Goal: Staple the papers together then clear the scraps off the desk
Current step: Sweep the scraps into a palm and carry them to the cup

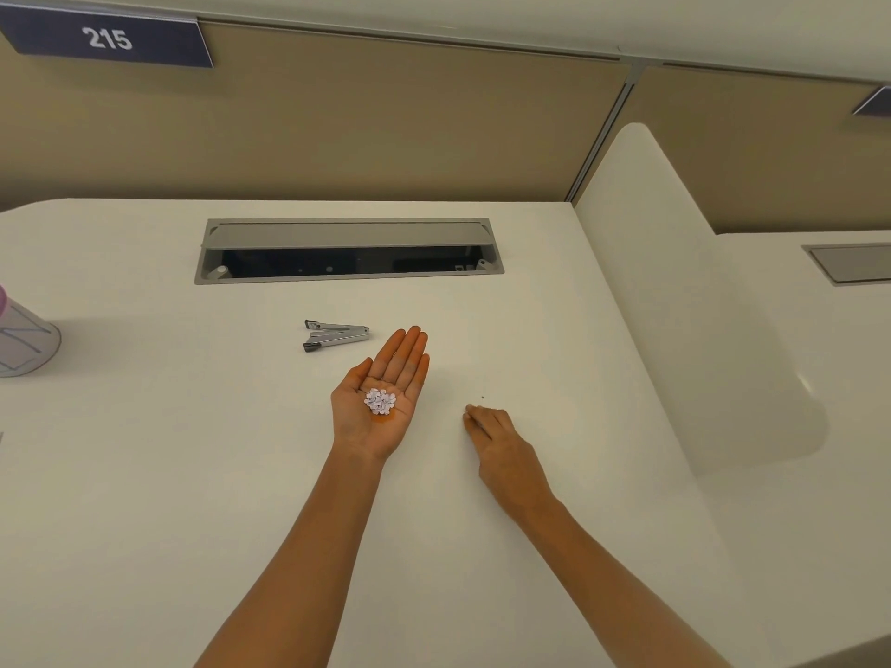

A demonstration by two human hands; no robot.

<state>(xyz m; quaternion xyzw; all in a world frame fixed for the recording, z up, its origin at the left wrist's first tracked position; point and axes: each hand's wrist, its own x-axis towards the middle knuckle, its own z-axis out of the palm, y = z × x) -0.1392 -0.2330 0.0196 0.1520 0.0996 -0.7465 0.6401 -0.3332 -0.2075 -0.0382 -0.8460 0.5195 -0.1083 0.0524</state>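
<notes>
- The left hand lies palm up over the white worktop, its fingers stretched out flat and close together, gripping nothing.
- A small heap of round white paper scraps sits in the hollow of that palm, resting there loose.
- The right hand is palm down to the right of the left one, apart from it, with its fingers drawn together into a narrow pinch whose tips are at the worktop surface; whether anything is caught between them I cannot tell.
- A tiny dark speck lies on the worktop just beyond those pinched tips.
- A metal stapler lies on the worktop just past the left fingertips and a little to their left, its two arms splayed apart at the left end.
- Behind it, a grey cable hatch is set into the worktop, its lid tipped up and a dark gap showing.
- At the far left edge stands a pale cup, cut off by the frame.
- A dark sign reading 215 hangs on the partition wall above.
- A white divider rises along the right side of the worktop.
</notes>
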